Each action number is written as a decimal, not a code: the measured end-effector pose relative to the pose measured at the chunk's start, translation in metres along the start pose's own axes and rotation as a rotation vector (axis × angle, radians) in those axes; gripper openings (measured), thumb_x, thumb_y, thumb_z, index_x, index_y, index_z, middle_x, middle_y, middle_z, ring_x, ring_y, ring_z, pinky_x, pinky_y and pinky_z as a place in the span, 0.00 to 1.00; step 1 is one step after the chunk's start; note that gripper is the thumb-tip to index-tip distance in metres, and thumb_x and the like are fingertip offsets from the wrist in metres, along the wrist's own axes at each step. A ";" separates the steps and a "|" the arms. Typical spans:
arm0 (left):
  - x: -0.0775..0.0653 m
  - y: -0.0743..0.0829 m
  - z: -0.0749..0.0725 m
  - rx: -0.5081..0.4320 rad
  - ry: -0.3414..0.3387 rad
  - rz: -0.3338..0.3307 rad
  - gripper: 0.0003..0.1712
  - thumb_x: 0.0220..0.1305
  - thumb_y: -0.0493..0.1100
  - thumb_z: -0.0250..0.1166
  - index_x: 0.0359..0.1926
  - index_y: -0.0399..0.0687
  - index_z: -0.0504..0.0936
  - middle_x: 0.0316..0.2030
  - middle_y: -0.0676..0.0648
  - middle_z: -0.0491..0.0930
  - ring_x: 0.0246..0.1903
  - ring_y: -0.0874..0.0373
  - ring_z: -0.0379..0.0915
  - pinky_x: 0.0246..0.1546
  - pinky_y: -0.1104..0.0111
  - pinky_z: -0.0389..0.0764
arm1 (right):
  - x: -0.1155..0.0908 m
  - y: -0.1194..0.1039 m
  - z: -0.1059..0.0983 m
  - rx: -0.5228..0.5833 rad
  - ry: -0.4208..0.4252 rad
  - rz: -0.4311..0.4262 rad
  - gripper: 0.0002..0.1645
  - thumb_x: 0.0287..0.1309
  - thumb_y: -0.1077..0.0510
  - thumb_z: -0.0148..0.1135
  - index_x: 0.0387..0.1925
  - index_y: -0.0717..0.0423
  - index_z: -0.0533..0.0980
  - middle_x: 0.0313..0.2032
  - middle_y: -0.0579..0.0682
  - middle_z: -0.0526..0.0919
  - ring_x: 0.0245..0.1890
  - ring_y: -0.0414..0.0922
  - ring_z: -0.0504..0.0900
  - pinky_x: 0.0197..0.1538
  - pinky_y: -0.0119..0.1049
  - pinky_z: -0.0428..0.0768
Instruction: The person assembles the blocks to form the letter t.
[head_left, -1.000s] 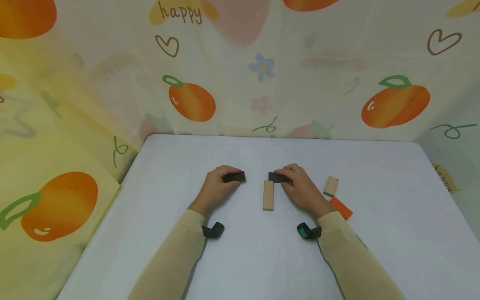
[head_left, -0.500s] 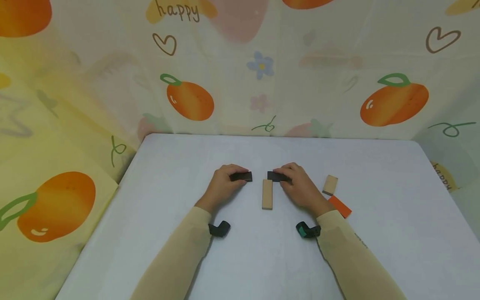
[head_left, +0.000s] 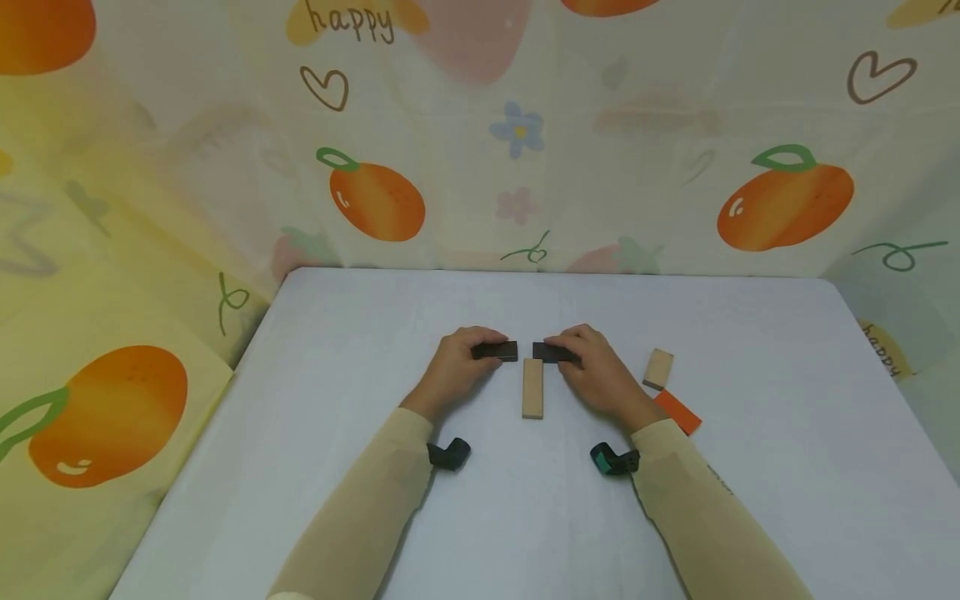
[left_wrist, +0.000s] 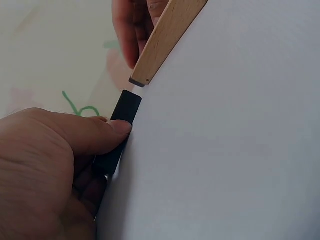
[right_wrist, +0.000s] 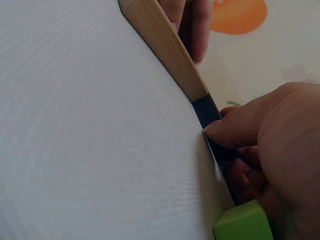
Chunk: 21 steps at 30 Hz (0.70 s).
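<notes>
My left hand [head_left: 448, 377] pinches a black rectangular block [head_left: 507, 351] between thumb and fingers, its bare end pointing right. Opposite it, my right hand [head_left: 602, 382] pinches a second black block [head_left: 545, 352]. A narrow gap separates the two blocks in the head view. A long, light wooden block [head_left: 532, 390] lies just below that gap, its far end right at the right-hand block. The left wrist view shows the thumb laid along the left black block [left_wrist: 127, 105]. In the right wrist view, the right black block [right_wrist: 204, 110] adjoins the wooden block [right_wrist: 165, 45].
To the right lie a shorter wooden block [head_left: 659, 368] and an orange piece [head_left: 679, 412], partly behind the right forearm. A green block [right_wrist: 243, 223] shows beside the right hand in its wrist view. Fruit-printed cloth [head_left: 600, 192] hangs behind the white table [head_left: 375, 317].
My left hand has moved right with its black block, narrowing the gap to the other black block. My right hand and the wooden block have stayed nearly still.
</notes>
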<state>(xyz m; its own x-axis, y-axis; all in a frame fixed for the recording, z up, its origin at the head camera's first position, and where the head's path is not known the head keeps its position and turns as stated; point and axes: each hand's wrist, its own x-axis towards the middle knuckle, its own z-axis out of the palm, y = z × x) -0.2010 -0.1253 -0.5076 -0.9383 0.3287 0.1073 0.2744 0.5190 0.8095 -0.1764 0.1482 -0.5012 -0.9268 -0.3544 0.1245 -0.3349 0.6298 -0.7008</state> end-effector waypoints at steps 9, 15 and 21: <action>0.007 0.005 0.006 -0.007 -0.030 0.039 0.20 0.68 0.31 0.76 0.60 0.45 0.91 0.59 0.49 0.86 0.64 0.51 0.76 0.68 0.57 0.73 | 0.000 0.002 0.001 0.010 0.015 -0.020 0.22 0.74 0.70 0.62 0.66 0.61 0.83 0.56 0.58 0.79 0.60 0.59 0.76 0.66 0.57 0.74; 0.009 0.007 0.009 0.008 -0.031 0.068 0.21 0.67 0.31 0.77 0.59 0.44 0.91 0.58 0.48 0.87 0.62 0.49 0.77 0.67 0.55 0.74 | 0.002 0.004 0.002 0.006 0.032 -0.042 0.22 0.73 0.71 0.63 0.65 0.61 0.83 0.56 0.58 0.79 0.59 0.59 0.76 0.65 0.58 0.74; 0.010 0.007 0.010 0.020 -0.040 0.067 0.21 0.67 0.31 0.77 0.59 0.44 0.91 0.58 0.48 0.87 0.63 0.49 0.77 0.68 0.54 0.74 | 0.001 0.005 0.002 0.010 0.026 -0.041 0.22 0.73 0.70 0.63 0.65 0.62 0.83 0.55 0.58 0.79 0.59 0.60 0.76 0.64 0.58 0.74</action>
<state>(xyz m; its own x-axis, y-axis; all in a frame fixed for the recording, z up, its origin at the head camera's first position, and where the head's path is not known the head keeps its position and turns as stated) -0.2066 -0.1100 -0.5069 -0.9087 0.3940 0.1376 0.3408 0.5104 0.7895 -0.1789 0.1493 -0.5058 -0.9164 -0.3616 0.1716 -0.3713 0.6081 -0.7017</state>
